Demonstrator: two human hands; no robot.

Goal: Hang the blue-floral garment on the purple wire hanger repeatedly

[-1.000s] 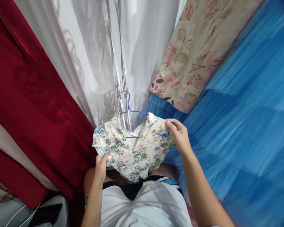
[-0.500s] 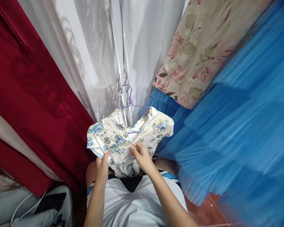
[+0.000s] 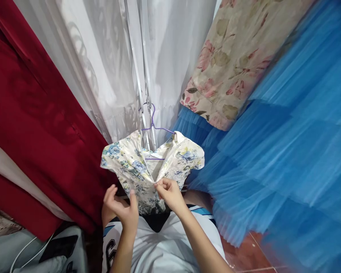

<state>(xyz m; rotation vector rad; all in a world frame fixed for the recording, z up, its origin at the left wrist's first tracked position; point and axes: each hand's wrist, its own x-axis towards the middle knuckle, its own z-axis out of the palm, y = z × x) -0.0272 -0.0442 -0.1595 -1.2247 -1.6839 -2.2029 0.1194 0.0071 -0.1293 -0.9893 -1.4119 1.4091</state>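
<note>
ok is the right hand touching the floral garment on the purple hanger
Touching: the head view shows the right hand pinching the floral garment at the base of its opening.

From where I stood, just one marking could be read: a large black-outlined number [image 3: 110, 250], apparently a 6, on the near left side of the person's white shorts [image 3: 117, 232]. It leaned slightly, close against the left forearm [image 3: 123, 248].

I have red cloth [image 3: 31, 113] on my left, white cloth [image 3: 176, 57] ahead, pink-flowered cloth [image 3: 235, 64] and blue netting [image 3: 287, 151] rightward.
</note>
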